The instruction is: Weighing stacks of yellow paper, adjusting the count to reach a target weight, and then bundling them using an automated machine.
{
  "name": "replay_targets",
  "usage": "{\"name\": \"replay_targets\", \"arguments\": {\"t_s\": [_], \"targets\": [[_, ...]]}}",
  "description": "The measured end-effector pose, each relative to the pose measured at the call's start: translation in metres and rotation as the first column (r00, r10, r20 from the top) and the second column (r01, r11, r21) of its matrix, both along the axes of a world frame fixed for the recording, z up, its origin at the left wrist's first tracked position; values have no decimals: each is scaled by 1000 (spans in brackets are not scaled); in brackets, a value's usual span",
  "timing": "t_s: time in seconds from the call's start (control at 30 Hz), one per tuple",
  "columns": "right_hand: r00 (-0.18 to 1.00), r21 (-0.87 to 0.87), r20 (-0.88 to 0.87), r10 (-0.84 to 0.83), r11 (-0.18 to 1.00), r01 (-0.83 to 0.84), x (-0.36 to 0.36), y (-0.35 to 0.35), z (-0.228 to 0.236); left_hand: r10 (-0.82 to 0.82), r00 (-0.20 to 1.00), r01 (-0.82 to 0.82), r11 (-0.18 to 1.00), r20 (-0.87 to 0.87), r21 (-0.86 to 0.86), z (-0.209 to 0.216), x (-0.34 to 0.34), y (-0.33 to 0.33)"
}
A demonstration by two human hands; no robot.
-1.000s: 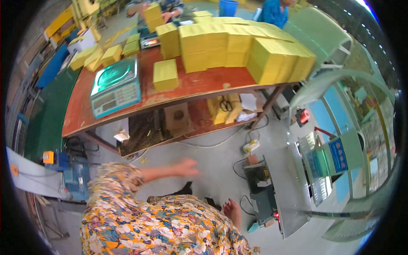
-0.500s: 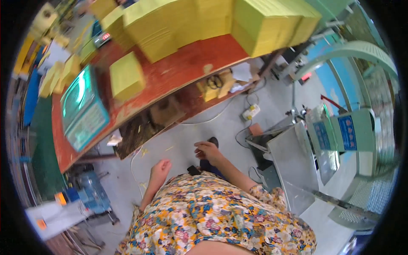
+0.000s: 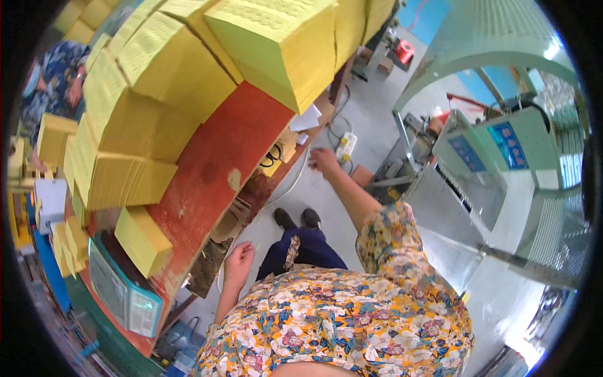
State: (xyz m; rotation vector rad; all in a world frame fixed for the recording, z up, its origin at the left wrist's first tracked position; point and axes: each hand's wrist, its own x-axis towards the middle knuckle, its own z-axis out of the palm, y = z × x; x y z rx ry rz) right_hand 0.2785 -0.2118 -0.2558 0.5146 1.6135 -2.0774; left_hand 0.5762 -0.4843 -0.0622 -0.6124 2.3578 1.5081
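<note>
- Currently, black-handled scissors [image 3: 271, 158]: on the lower shelf of the table, against a yellow bundle; I find them near the right hand, apart from it.
- Power strip [image 3: 346, 146], white: on the floor just beyond the right hand in my view.
- Right hand [image 3: 323, 161]: fingers loosely spread, slightly bent, unclosed, above the floor.
- Left hand [image 3: 239, 261]: fingers half-curled near the table's edge; I cannot tell whether they close on anything.
- Table [image 3: 217, 144]: red top, worn, slanting across my view.
- Paper stacks [image 3: 160, 85], yellow: in rows along the table's far side.
- Yellow block [image 3: 144, 241]: lying on the table, beside the scale [image 3: 122, 292], teal-edged.
- Machine [image 3: 521, 141], pale green: to the right.
- Co-worker's sleeve [image 3: 58, 69], dark patterned: beyond the stacks.
</note>
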Motion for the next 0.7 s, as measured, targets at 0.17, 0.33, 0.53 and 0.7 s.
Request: {"name": "replay_targets", "arguments": {"t_s": [0.17,0.33,0.53,0.7], "targets": [[997,393,11,-80,917,69,-97,-38,-30,-79,980,98,990,182,-99,-26,-52,-16],[969,536,-72,-238,810,239,-194,8,-136,-162,948,182,982,275,-46,-63,-124,1],[940,660,-286,-185,673,333,-262,-11,-117,-87,955,95,995,282,-16,-95,-178,18],[965,704,-253,67,697,136,-292,0,-117,-282,928,321,937,242,-138,-116,-249,50]]}}
